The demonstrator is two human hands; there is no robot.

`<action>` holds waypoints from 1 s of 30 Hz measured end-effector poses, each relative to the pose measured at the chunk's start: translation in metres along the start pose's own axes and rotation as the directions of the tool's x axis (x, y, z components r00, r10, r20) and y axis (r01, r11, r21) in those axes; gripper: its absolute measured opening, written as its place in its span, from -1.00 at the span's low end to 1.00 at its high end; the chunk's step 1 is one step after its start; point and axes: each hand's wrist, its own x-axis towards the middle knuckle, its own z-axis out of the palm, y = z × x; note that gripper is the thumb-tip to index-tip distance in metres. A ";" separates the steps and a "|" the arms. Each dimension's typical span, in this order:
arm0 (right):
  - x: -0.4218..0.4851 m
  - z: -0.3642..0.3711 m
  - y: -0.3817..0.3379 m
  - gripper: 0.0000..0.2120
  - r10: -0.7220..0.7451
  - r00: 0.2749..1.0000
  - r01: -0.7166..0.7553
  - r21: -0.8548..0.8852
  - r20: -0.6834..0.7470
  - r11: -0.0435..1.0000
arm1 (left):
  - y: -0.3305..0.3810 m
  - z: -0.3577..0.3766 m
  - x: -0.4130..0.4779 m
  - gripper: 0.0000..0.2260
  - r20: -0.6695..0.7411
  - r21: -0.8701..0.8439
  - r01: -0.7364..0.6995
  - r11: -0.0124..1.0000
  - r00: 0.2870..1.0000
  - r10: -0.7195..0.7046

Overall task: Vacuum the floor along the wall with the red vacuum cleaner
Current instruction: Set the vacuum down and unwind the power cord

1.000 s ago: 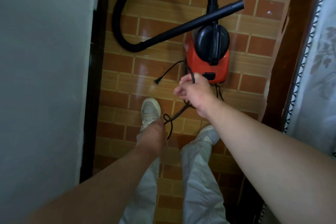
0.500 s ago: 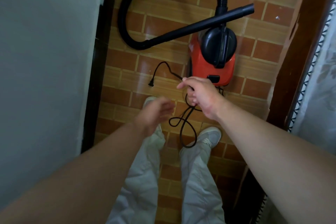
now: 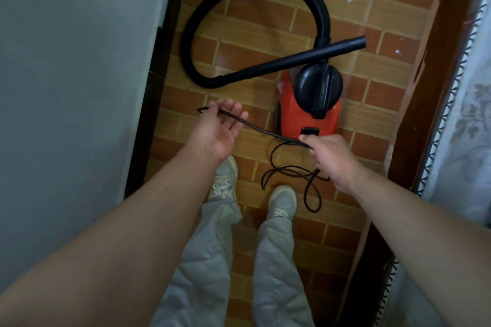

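The red vacuum cleaner (image 3: 309, 114) sits on the floor (image 3: 265, 21) just beyond the right hand (image 3: 329, 156). Its squat body is glossy red plastic, capped by a rounded black dome with a handle. A ribbed black hose (image 3: 189, 45) rises from the dome and sweeps in a wide loop beyond both hands. It joins a smooth rigid tube (image 3: 292, 61) that lies slantwise across the top of the machine.

A thin black cord (image 3: 249, 125) stretches between the hands, which are held apart. The right hand is a fist closed round the cord, and slack loops lie on the floor beneath it. The left hand (image 3: 218, 127) is palm up with fingers loosely extended. The cord lies across it, and its end pokes out past the hand's outer edge. I cannot tell whether the thumb presses on it.

The floor is shiny tile in a brick pattern of orange and tan. Outside the left hand stands a pale, matt wall (image 3: 79, 87) edged by dark skirting (image 3: 158, 87). Outside the right hand are a brown wooden frame (image 3: 425, 114) and a white patterned curtain (image 3: 473, 127). Nearer than the hands are pale laced shoes (image 3: 283, 200) and grey trousers (image 3: 276, 273).
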 end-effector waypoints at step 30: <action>-0.026 -0.003 -0.093 -0.43 -0.155 0.914 0.265 -0.261 0.376 0.928 | 0.079 0.041 -0.075 -0.74 0.027 -0.201 -0.223 0.954 0.972 0.233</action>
